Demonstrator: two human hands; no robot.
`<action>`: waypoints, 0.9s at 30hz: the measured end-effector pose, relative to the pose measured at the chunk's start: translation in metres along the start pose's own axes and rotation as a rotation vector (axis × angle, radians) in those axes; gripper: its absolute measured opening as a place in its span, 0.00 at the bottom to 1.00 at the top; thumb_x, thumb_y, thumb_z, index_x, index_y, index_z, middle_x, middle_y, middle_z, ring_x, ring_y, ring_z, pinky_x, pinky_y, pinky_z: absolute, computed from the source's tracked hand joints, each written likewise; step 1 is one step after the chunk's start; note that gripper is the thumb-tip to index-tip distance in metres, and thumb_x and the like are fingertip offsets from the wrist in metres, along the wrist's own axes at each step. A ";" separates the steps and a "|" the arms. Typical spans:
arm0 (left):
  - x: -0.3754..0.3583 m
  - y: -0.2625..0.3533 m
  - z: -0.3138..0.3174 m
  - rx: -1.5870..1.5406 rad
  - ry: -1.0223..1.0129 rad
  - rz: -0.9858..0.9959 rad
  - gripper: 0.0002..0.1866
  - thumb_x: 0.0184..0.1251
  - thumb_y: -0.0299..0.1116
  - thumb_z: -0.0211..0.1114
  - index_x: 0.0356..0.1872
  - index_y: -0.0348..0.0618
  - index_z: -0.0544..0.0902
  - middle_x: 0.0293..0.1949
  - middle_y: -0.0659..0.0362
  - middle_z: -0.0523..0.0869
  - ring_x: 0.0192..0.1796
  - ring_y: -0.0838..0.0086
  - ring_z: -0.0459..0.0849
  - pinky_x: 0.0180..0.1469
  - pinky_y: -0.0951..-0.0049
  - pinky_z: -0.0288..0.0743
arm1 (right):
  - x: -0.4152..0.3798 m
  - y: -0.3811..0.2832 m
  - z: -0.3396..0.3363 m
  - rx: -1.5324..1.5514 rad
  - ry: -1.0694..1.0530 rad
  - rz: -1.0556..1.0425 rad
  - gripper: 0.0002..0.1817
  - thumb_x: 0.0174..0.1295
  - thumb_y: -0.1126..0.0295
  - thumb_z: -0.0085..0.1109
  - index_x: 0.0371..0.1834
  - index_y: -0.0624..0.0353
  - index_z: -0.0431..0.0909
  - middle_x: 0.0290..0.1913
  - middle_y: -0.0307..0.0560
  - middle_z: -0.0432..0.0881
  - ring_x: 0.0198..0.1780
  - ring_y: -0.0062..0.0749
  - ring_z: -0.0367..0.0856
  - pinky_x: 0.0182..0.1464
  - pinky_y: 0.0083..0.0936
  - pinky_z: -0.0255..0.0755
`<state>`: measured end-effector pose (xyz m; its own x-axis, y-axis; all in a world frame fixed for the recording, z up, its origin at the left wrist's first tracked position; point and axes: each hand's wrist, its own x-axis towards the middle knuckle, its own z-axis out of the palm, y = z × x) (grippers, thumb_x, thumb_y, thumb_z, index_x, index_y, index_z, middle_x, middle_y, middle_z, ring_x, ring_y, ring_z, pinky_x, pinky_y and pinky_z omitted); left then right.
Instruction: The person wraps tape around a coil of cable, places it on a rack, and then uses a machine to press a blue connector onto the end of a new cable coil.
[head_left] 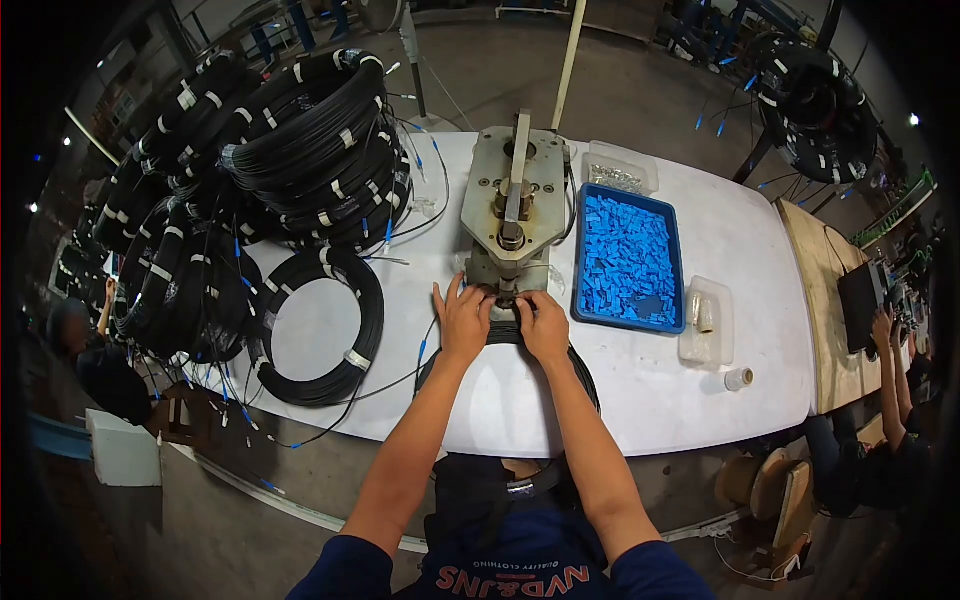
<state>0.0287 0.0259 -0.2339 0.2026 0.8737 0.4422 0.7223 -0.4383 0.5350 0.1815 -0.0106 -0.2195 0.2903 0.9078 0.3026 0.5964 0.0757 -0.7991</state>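
Both my hands are at the base of a metal press [515,195] with a long lever on top. My left hand [466,318] has its thumb and a finger pinched at the press's lower tool, other fingers extended. From the other side my right hand [543,325] pinches at the same spot; what lies between the fingertips is too small to make out. Under my wrists a coil of black cable [588,378] curves across the table. To the left, one cable coil [375,310] with white tape bands lies flat.
Stacked cable coils [300,150] fill the table's left side, with blue-tipped ends hanging off. On the right stand a blue tray [683,255] of small blue parts, clear plastic boxes [708,345] and a small roll [739,379]. Another person's arms [888,370] are at the far right.
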 end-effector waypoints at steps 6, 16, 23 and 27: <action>0.000 -0.001 0.000 0.014 -0.023 -0.006 0.07 0.70 0.33 0.61 0.43 0.46 0.86 0.48 0.59 0.86 0.71 0.54 0.68 0.76 0.35 0.38 | 0.001 -0.002 -0.001 -0.009 -0.006 0.006 0.08 0.66 0.68 0.60 0.38 0.59 0.84 0.39 0.52 0.85 0.41 0.53 0.84 0.44 0.42 0.76; 0.003 -0.001 -0.002 -0.015 -0.045 -0.018 0.08 0.70 0.33 0.61 0.42 0.45 0.86 0.48 0.57 0.86 0.70 0.54 0.70 0.75 0.35 0.43 | 0.002 -0.001 -0.001 -0.014 0.018 -0.035 0.07 0.66 0.68 0.60 0.39 0.58 0.85 0.40 0.51 0.85 0.43 0.52 0.83 0.46 0.42 0.76; 0.006 -0.005 0.001 -0.133 -0.054 -0.065 0.09 0.70 0.35 0.61 0.44 0.48 0.87 0.50 0.56 0.87 0.66 0.55 0.74 0.72 0.36 0.51 | 0.003 0.005 0.003 0.052 0.017 -0.012 0.08 0.66 0.68 0.60 0.43 0.58 0.85 0.42 0.51 0.85 0.46 0.51 0.83 0.49 0.39 0.76; 0.008 -0.005 0.001 -0.098 -0.084 -0.087 0.09 0.70 0.35 0.62 0.45 0.50 0.87 0.50 0.58 0.87 0.67 0.56 0.74 0.72 0.36 0.50 | 0.003 0.005 0.003 -0.003 0.019 -0.023 0.08 0.66 0.68 0.60 0.41 0.58 0.86 0.40 0.52 0.85 0.46 0.51 0.82 0.49 0.40 0.75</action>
<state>0.0273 0.0348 -0.2340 0.1996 0.9222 0.3312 0.6722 -0.3747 0.6385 0.1832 -0.0063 -0.2243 0.2911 0.8978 0.3305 0.6054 0.0946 -0.7903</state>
